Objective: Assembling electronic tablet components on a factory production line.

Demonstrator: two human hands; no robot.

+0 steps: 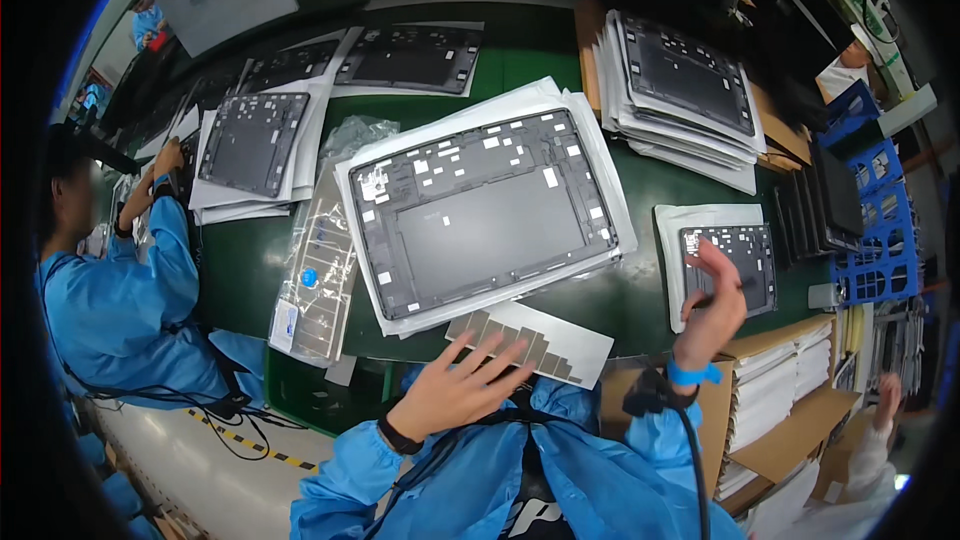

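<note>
Blue smock (590, 470) folds bunch against the bench edge, closest of all. Above them the left hand (462, 390) spreads its fingers wide over a white card (580, 340) bearing grey-brown strips (540, 348); I can't tell whether the fingertips press on it. The right hand (715, 305) is loosely curled, thumb apart from the fingers, over another dark panel (757, 285) on the right; I see nothing in its grip. The main large dark panel (490, 230) lies face up on white sheets in mid-bench, just beyond the card.

As I judge it, the job is partway: small white patches (550, 177) already dot that panel, while several strips remain on the card, perhaps to be fitted. A stack of panels (690, 80) at the far right bears similar patches, though whether those are finished or waiting I can't say.
</note>
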